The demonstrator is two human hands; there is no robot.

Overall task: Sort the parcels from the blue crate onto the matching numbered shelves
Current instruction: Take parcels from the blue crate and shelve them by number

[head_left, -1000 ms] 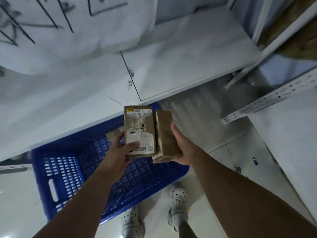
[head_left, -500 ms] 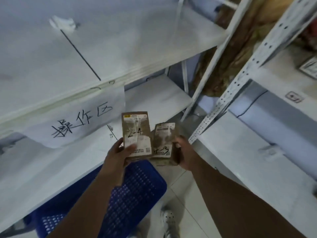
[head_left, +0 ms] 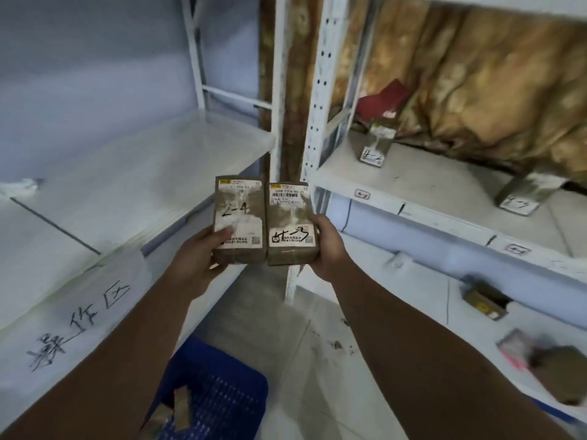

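Observation:
I hold two brown parcels side by side in front of me, labels facing up. My left hand (head_left: 195, 252) grips the left parcel (head_left: 239, 217), handwritten "2-4". My right hand (head_left: 328, 246) grips the right parcel (head_left: 290, 223), marked with a number starting "4-". The blue crate (head_left: 222, 389) sits on the floor below my arms, with a brown parcel (head_left: 181, 408) inside it. The numbered shelf (head_left: 413, 214) at right carries small tags along its front edge and two parcels, one (head_left: 378, 144) near the post and one (head_left: 524, 192) farther right.
A white shelf (head_left: 143, 173) stands at left, with a paper sign (head_left: 79, 322) of handwritten characters on its edge. A perforated white upright (head_left: 320, 100) separates the racks. Brown crumpled sheeting (head_left: 492, 90) backs the right rack. More parcels (head_left: 486, 303) lie on the lower right shelf.
My view has lifted from the crate to the shelves. The right parcel has turned so its label faces up, and both parcels now sit side by side at chest height.

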